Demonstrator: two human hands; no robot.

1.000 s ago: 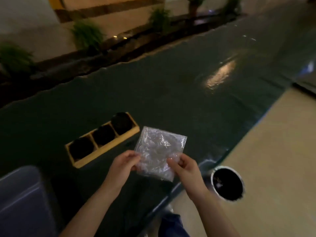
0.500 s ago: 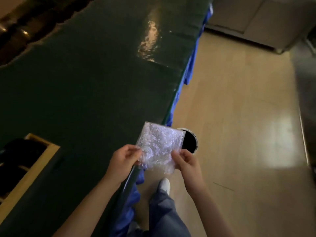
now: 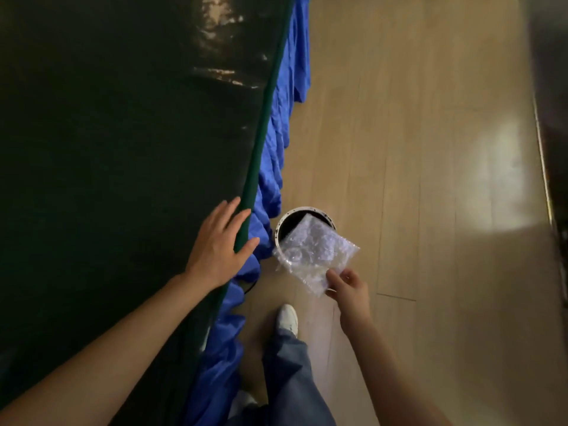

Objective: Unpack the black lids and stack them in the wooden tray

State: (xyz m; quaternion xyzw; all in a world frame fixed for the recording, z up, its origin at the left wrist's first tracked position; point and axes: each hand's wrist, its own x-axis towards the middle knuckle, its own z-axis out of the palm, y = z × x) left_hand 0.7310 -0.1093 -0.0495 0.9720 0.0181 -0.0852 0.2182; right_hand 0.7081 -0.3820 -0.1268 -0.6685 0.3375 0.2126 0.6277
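Note:
My right hand [image 3: 349,287] pinches a corner of a clear, crinkled bubble-wrap bag [image 3: 316,255] and holds it over the mouth of a round white-rimmed bin [image 3: 284,221] on the floor. The bag looks flat; I cannot tell if anything is inside. My left hand [image 3: 219,245] rests flat with fingers spread on the edge of the dark green table [image 3: 123,149], holding nothing. The wooden tray and the black lids are out of view.
A blue cloth skirt [image 3: 276,142] hangs from the table edge down to the wooden floor [image 3: 415,149]. My leg in blue-grey trousers and a white shoe [image 3: 287,318] stand just below the bin. A dark cabinet base [image 3: 550,118] runs along the right.
My left hand let go of the bag and dropped to the table edge. My right hand carried the bag right and down over the bin. The view swung away from the tray.

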